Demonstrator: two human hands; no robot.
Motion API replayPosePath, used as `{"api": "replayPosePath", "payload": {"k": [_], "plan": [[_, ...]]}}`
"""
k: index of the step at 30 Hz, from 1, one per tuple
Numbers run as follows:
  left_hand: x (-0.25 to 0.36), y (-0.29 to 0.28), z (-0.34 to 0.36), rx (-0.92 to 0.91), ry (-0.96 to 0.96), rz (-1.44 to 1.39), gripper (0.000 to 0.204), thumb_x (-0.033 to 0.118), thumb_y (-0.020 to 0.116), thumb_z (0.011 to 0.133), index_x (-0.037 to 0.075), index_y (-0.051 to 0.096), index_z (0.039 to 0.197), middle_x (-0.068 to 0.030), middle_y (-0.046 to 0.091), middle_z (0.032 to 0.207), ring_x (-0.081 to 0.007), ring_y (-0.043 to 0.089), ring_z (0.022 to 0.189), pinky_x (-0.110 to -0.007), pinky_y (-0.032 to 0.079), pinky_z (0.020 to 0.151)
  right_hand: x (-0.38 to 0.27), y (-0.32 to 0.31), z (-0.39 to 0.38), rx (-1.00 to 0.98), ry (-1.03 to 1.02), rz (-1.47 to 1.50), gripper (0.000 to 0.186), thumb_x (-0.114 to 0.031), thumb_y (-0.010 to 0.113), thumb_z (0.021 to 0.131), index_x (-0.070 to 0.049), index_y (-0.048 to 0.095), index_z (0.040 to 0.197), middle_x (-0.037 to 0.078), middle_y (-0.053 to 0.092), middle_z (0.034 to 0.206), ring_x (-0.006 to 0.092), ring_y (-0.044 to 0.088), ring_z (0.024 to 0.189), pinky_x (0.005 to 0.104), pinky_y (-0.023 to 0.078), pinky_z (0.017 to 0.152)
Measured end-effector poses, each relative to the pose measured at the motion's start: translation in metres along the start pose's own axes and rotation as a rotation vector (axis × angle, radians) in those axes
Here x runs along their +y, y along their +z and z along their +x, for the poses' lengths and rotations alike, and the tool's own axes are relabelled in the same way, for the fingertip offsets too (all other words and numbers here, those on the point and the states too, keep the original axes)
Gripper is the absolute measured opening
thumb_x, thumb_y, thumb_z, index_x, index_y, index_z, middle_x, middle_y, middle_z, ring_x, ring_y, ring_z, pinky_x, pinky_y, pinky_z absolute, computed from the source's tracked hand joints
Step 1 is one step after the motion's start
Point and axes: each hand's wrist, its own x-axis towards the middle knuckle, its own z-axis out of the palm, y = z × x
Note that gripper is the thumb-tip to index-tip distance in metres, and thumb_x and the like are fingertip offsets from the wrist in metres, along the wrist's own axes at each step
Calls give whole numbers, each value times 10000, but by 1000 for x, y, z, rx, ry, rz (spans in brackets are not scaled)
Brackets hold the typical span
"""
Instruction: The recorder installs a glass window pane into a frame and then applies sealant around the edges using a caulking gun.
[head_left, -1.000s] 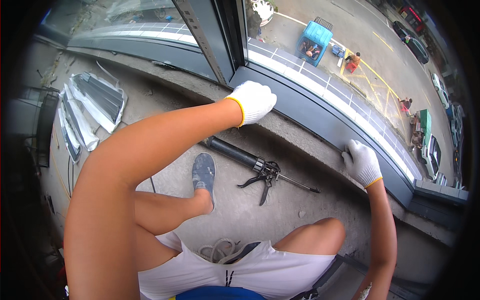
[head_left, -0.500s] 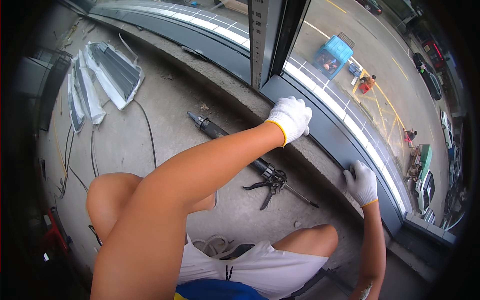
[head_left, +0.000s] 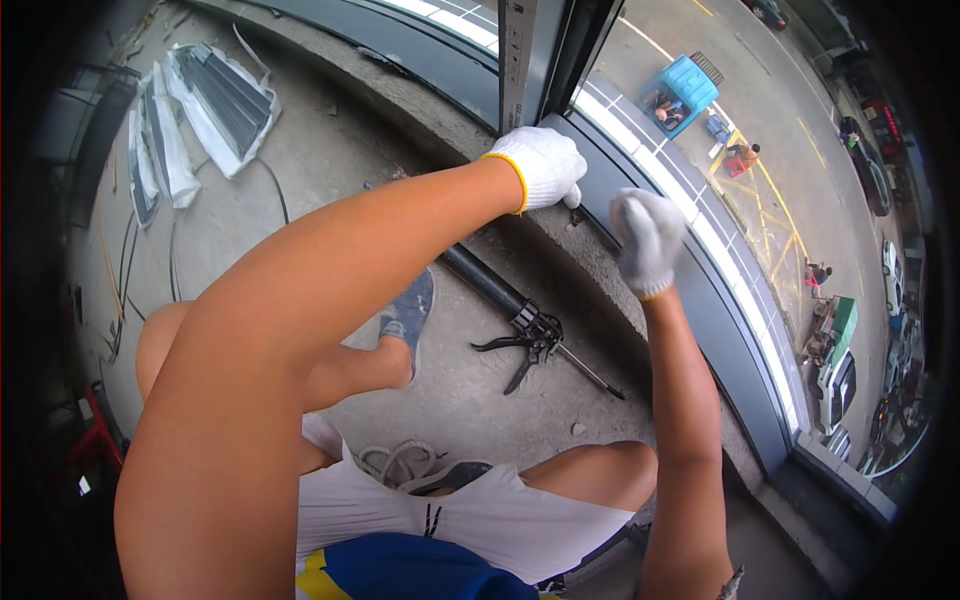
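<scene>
In a white knit glove, my left hand [head_left: 540,168] is closed at the sill's inner edge, beside the foot of the upright window post [head_left: 518,70]. Its curled fingers hide whatever they grip, and a small dark piece [head_left: 576,215] shows just below them. My right hand [head_left: 650,240], gloved alike and a little blurred, is curled over the dark grey metal sill [head_left: 700,310] to the right. Anything inside its fingers is hidden. Beneath my left forearm, a black caulking gun [head_left: 490,285] lies on the concrete floor, its front end partly covered by the arm.
Long grey metal strips in white wrapping [head_left: 215,110] lie on the floor at far left, near black cables [head_left: 175,250]. A rough concrete ledge [head_left: 600,265] runs along the sill. Beyond the window is a street with a blue vehicle [head_left: 680,95], parked cars and people.
My right hand has moved up along the sill toward the left one. My left hand has shifted left, closer to the post's foot. The view has shifted slightly.
</scene>
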Motion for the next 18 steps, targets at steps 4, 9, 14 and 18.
{"api": "replayPosePath", "payload": {"k": [4, 9, 14, 18], "plan": [[-1, 3, -3, 42, 31, -7, 290, 336, 698, 940, 102, 822, 1060, -185, 770, 1092, -367, 739, 1045, -466, 581, 914, 60, 5, -34, -16, 332, -118, 339, -151, 614, 983, 19, 509, 709, 71, 402, 632, 141, 432, 570, 364, 373, 550], [3, -3, -5, 23, -2, -6, 319, 346, 703, 946, 65, 808, 1051, -200, 765, 1068, -384, 735, 1036, -479, 580, 907, 57, 1, -32, 241, 445, 240, 345, -137, 580, 1016, -28, 514, 695, -4, 431, 630, 100, 358, 576, 303, 288, 531], [4, -7, -5, -40, -3, -16, 348, 354, 706, 946, 31, 780, 1054, -209, 755, 1049, -401, 727, 1011, -489, 569, 901, -33, -23, -10, 275, 15, 478, 416, -192, 595, 987, -56, 413, 639, 33, 395, 628, 135, 337, 566, 286, 268, 537], [-1, -2, 2, -42, 37, 42, 314, 350, 697, 930, 69, 793, 1032, -185, 759, 1031, -383, 728, 993, -480, 567, 888, -36, -17, -11, 212, -118, 662, 417, -219, 629, 975, -52, 448, 639, 29, 404, 631, 140, 339, 564, 288, 284, 547]]}}
